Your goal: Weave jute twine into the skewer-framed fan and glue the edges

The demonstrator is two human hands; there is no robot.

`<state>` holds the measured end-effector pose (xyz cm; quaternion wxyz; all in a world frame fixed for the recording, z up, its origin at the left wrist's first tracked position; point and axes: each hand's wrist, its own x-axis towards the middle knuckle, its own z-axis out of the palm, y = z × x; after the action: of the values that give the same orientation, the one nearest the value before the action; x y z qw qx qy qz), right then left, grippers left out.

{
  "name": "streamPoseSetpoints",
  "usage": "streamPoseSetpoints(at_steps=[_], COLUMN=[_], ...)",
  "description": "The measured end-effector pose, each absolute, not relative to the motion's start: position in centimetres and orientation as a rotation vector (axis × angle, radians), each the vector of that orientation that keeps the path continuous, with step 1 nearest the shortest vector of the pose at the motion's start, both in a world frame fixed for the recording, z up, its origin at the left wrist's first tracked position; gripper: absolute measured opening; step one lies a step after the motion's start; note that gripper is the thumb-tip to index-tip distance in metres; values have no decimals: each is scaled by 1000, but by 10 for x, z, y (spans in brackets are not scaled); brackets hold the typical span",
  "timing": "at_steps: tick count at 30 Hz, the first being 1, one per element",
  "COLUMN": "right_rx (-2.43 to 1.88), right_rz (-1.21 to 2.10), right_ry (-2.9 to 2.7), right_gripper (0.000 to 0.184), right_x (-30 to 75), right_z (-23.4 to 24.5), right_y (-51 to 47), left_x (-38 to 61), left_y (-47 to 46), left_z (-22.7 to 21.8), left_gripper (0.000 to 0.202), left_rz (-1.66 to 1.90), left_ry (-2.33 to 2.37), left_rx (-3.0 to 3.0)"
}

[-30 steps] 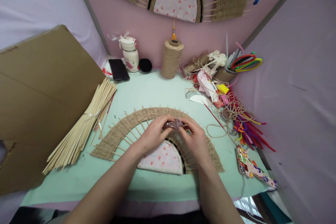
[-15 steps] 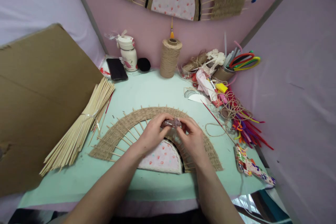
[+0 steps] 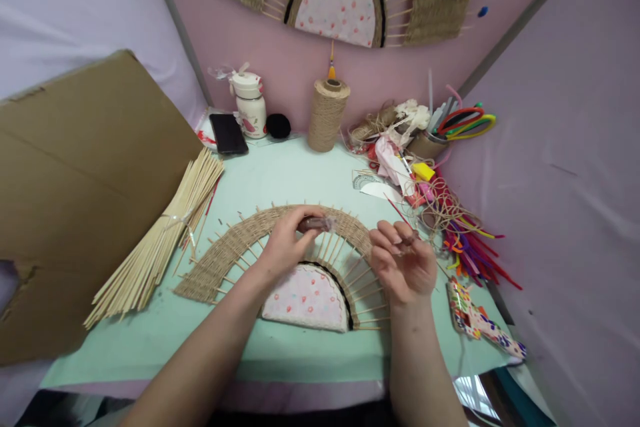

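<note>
Pinched in my left hand [image 3: 287, 243] is a brown lump in a clear plastic wrapper [image 3: 317, 223], whose crumpled end points right. My right hand [image 3: 403, 270], palm turned up, holds a small brown piece [image 3: 411, 239] between thumb and fingertips. Both hands are above a fan-shaped woven piece [image 3: 215, 270] with thin sticks radiating through it. At its centre lies a white half-round panel [image 3: 306, 300] with pink spots and a black edging. My right hand covers part of the fan's right side.
Bundled thin sticks [image 3: 155, 240] lie at left beside a cardboard sheet [image 3: 100, 167]. Behind stand a twine spool [image 3: 328, 117], a bottle [image 3: 251, 110] and a phone [image 3: 229, 134]. Tangled twine [image 3: 445, 203], pipe cleaners [image 3: 480, 250], scissors [image 3: 470, 123] and a patterned glue gun [image 3: 483, 323] are at right.
My hands have come apart. The right one has moved right and turned palm up with a small brown piece, while the left keeps the wrapped lump.
</note>
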<state>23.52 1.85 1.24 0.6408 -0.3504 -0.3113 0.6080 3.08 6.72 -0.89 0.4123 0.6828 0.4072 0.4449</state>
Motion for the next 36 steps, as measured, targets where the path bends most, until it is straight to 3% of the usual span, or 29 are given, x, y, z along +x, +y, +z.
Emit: streamPoseSetpoints(at_steps=[5,10,15,18,20,22,26,32,36], right_rx=[-930,-910,-961,-1083,-1177,-1260,-1414,-1415,-1257], right_rz=[1329,1340,1229,1019,837,617,272,227,258], right_ry=[-666,-651,-754,-976,-1132,-1274,-1578,-1761,-1525], right_gripper=[13,28,34,33,36,39,43,44,36], right_x=[231,225,223,221,217,212,203,207,214], right_z=[12,11,9,8,9,9,8,11,14], right_y=[21,20,16,14,13,12,10,-7,-13], left_x=[21,-4,-14,-1,20,47,95,98,96], left_y=[89,146,187,182,162,130,67,61,55], left_z=[0,17,15,23,34,44,43,23,25], left_gripper=[30,24,16,31,35,26,27,28,24], left_rz=[1233,1272,910,968,1141,1229,957,1119,1211], left_ry=[1147,1545,1756,1802,1683,1298,784,782,818], left_rx=[1314,1741,1926,1907,1781,1428,702,277,326])
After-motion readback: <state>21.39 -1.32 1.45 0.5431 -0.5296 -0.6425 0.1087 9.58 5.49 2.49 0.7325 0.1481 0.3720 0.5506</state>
